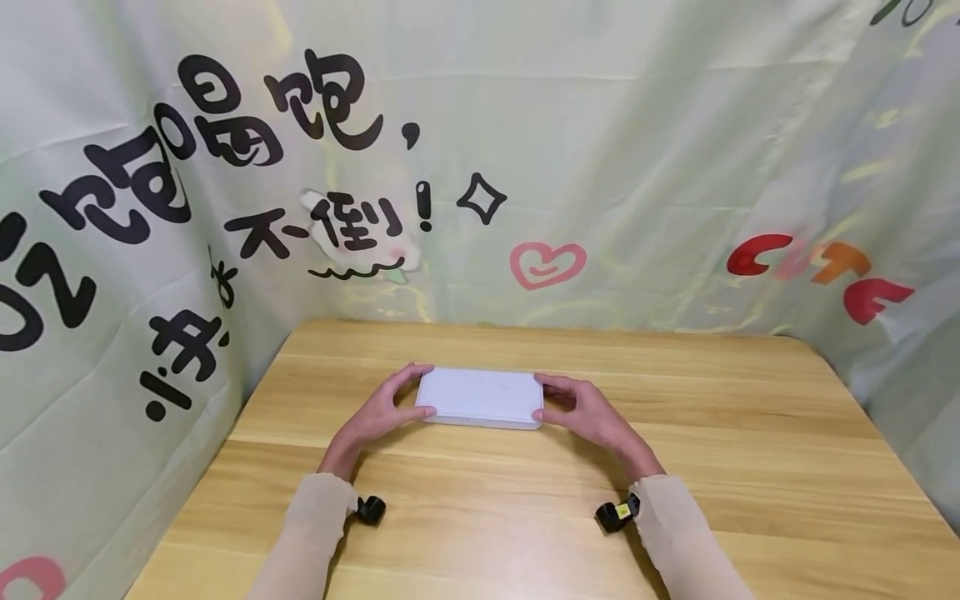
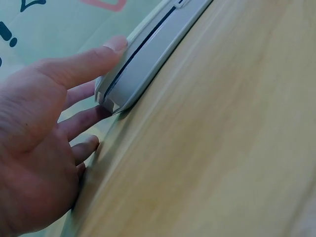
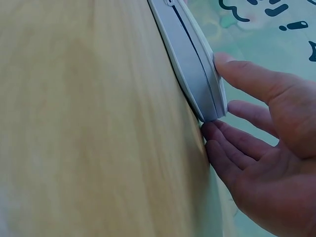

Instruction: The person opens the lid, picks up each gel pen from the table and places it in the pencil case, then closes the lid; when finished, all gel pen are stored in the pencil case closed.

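Note:
A flat white rectangular case [image 1: 480, 395] lies on the wooden table, with a dark seam along its near side and a small fitting partway along that seam in both wrist views. My left hand [image 1: 385, 408] holds its left end, thumb at the near corner and fingers at the far corner. At the right end, my right hand [image 1: 588, 408] holds it the same way. In the left wrist view the thumb [image 2: 117, 44] lies on the case's upper edge, with fingers by its end. The right thumb [image 3: 224, 58] touches the upper edge too, fingertips close to the lower corner.
The wooden table [image 1: 495, 517] spreads around the case. A printed cloth [image 1: 630, 167] with dark characters and a pink heart hangs behind and along both sides. Black wrist cameras sit at the left cuff [image 1: 371, 510] and right cuff [image 1: 615, 516].

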